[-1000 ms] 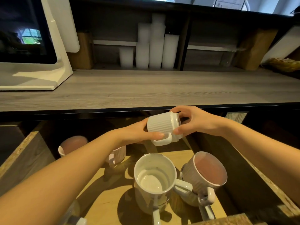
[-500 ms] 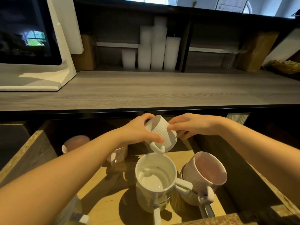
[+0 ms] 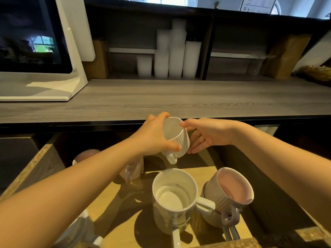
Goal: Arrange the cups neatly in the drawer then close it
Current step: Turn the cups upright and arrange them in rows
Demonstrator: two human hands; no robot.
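Note:
My left hand [image 3: 154, 136] grips a white ribbed cup [image 3: 176, 138] above the open drawer [image 3: 125, 208], the cup's mouth turned up toward me and its handle pointing down. My right hand [image 3: 207, 135] is beside the cup with fingers spread, its fingertips touching the rim and side. Below stands a stack of white mugs [image 3: 174, 197]. Right of it is a stack of pink-lined ribbed mugs [image 3: 231, 192]. More pink mugs [image 3: 86, 154] sit at the back left, partly hidden by my left arm.
A grey wooden counter [image 3: 179, 99] overhangs the drawer's back. A white-framed screen [image 3: 35, 51] stands on it at the left, and stacks of white paper cups [image 3: 172, 56] fill a shelf behind. Chipboard drawer walls [image 3: 30, 169] rise on both sides.
The white ribbed cup has been turned from lying sideways to mouth-up. My right hand has loosened from gripping it to open fingers alongside, while my left hand kept hold.

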